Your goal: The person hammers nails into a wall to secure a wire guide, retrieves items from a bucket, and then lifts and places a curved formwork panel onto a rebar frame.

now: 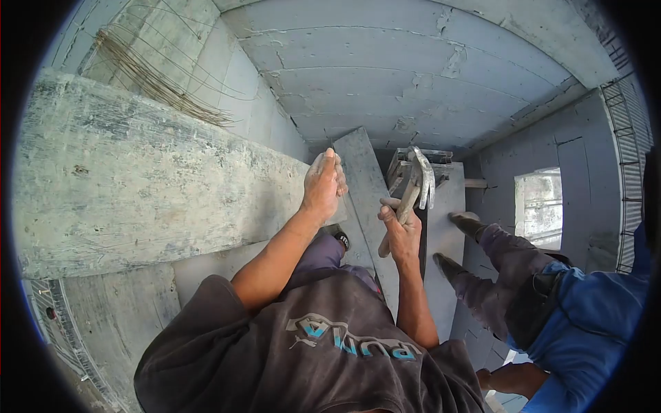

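In the head view my right hand (405, 235) is wrapped round the wooden handle of a claw hammer (425, 180), whose metal head points up and away from me. My left hand (323, 184) is raised beside the end of a wide, paint-smeared wooden plank (165, 182). Its fingers are curled in with the thumb on top. Anything inside that hand is hidden. Whether the hand touches the plank, I cannot tell.
Narrower boards (368, 186) lie below me, near a stack of metal pieces (441, 157). A bundle of thin wires (155, 72) rests behind the plank. At right stands a co-worker in a blue shirt (585, 303). Grey block walls (385, 69) surround us, with an opening (539, 206).
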`<state>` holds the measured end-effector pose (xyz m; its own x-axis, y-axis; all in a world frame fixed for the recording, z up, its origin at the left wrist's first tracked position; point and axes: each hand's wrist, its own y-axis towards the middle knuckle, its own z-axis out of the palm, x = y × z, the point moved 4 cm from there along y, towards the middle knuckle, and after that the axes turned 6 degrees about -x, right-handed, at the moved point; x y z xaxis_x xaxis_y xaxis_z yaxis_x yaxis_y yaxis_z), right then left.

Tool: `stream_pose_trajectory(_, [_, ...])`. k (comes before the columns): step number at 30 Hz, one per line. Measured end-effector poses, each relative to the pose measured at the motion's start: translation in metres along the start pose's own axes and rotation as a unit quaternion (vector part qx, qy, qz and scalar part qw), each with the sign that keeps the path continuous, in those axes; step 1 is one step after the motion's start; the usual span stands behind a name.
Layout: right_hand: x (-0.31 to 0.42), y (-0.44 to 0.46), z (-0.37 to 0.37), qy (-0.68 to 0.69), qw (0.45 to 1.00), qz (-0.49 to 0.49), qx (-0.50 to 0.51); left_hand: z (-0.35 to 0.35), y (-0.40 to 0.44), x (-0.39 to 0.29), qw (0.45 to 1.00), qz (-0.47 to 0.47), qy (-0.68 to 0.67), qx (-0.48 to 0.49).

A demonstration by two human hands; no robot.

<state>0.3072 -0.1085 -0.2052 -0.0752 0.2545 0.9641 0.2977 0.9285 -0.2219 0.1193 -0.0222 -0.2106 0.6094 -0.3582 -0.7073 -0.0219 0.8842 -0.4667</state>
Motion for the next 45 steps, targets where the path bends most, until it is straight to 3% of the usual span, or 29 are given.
stream_pose_trajectory(3, [0.048, 0.021, 0.049, -0.013, 0.996, -0.085, 0.039, 0.012, 0.021, -0.015, 0.998, 0.014, -0.048, -0.025])
stream_pose_trajectory(6, [0.066, 0.037, 0.083, 0.017, 0.996, -0.050, 0.066, 0.021, 0.042, -0.033, 0.995, 0.022, -0.089, -0.039])
stream_pose_trajectory(9, [0.074, 0.051, 0.095, -0.044, 0.996, -0.058, 0.057, 0.020, 0.053, -0.053, 0.997, -0.009, -0.069, -0.027])
stream_pose_trajectory(11, [0.092, 0.055, 0.095, -0.065, 0.995, -0.064, 0.035, 0.013, 0.063, -0.057, 0.999, -0.048, -0.010, -0.005])
stream_pose_trajectory(13, [0.121, 0.061, 0.089, -0.125, 0.987, -0.097, -0.001, 0.004, 0.070, -0.076, 0.968, 0.049, 0.245, -0.020])
stream_pose_trajectory(15, [0.158, 0.063, 0.082, -0.140, 0.986, -0.088, -0.016, -0.006, 0.080, -0.090, 0.880, 0.197, 0.423, -0.085])
stream_pose_trajectory(18, [0.184, 0.077, 0.071, -0.218, 0.971, -0.100, -0.001, 0.027, 0.032, -0.148, 0.871, 0.281, 0.402, -0.037])
stream_pose_trajectory(22, [0.219, 0.071, 0.075, -0.182, 0.976, -0.117, 0.020, 0.057, 0.013, -0.160, 0.834, 0.399, 0.355, 0.137])
stream_pose_trajectory(23, [0.233, 0.067, 0.077, -0.164, 0.978, -0.128, 0.019, 0.058, 0.008, -0.161, 0.850, 0.378, 0.336, 0.148])
stream_pose_trajectory(29, [0.274, 0.071, 0.083, -0.093, 0.976, -0.198, 0.003, 0.060, -0.004, -0.175, 0.866, 0.324, 0.347, 0.160])
stream_pose_trajectory(38, [0.343, 0.079, 0.137, 0.225, 0.931, -0.249, 0.146, 0.094, -0.024, -0.222, 0.878, 0.419, 0.156, 0.168])
stream_pose_trajectory(41, [0.376, 0.087, 0.150, 0.277, 0.915, -0.249, 0.158, 0.108, -0.020, -0.249, 0.903, 0.382, 0.053, 0.189])
stream_pose_trajectory(45, [0.427, 0.103, 0.167, 0.272, 0.906, -0.269, 0.183, 0.124, -0.019, -0.301, 0.881, 0.438, 0.092, 0.156])
